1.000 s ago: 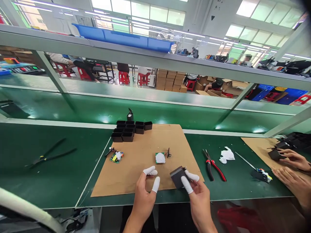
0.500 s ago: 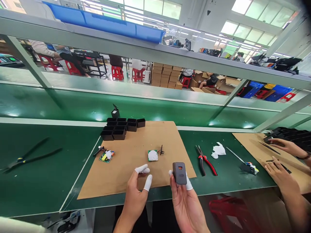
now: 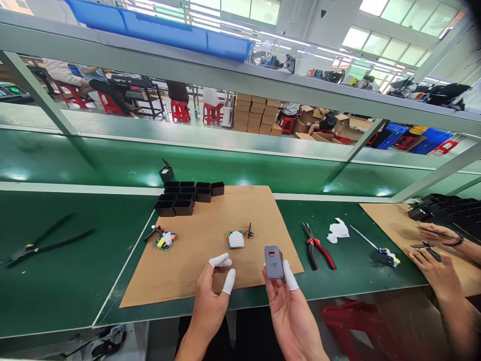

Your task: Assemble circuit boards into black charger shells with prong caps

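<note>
Between the fingers of my right hand (image 3: 291, 311) is a dark grey charger housing (image 3: 274, 261) with an orange USB port on its face. White finger cots cover some fingertips of both hands. My left hand (image 3: 212, 296) hovers above the cardboard sheet (image 3: 176, 281), thumb and fingers apart and nothing between them. Beyond it lies a small green circuit board (image 3: 236, 239) topped with a white pad, a black plug part (image 3: 250, 231) wired to it. Another circuit board (image 3: 164, 240) with yellow and white components rests on the cardboard's left side.
Black open cases (image 3: 184, 205) stand grouped at the back of the cardboard. Red-handled pliers (image 3: 317, 248), white scraps (image 3: 338, 229) and a dark part with a board (image 3: 385, 257) lie to the right. Long-handled pliers (image 3: 45, 240) lie left. A co-worker's hands (image 3: 438, 271) work at far right.
My right hand has tilted the charger housing and shifted it slightly up and left. My left hand has hardly moved. The co-worker's hands have shifted at the right.
</note>
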{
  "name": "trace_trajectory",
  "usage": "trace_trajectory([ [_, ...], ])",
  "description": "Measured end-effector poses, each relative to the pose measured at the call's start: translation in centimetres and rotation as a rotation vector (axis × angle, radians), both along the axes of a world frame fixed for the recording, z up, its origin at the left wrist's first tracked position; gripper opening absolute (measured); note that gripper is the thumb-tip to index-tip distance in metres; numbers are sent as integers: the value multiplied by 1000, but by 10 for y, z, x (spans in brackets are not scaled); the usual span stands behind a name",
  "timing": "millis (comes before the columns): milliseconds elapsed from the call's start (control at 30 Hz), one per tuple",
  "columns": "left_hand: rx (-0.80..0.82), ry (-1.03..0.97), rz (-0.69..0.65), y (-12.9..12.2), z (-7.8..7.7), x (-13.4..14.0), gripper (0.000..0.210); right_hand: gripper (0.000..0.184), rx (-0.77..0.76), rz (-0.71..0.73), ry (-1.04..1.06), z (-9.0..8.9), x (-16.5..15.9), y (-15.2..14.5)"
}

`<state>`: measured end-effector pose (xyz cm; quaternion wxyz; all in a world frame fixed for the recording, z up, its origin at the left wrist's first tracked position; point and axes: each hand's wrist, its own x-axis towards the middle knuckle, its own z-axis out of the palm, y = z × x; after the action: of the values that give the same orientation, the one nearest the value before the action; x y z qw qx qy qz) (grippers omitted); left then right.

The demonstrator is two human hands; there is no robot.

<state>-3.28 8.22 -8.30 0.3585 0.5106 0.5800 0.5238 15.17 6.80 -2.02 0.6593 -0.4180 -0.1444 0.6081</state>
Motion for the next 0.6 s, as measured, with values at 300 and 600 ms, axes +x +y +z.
trace_trajectory([
  [300,-2,40,-3,-3,8,1,36,30,642,-424,-1234,27,37,10],
  [600,18,80,-15,-2,7,0,33,31,600,-14,-1598,-48,31,20],
])
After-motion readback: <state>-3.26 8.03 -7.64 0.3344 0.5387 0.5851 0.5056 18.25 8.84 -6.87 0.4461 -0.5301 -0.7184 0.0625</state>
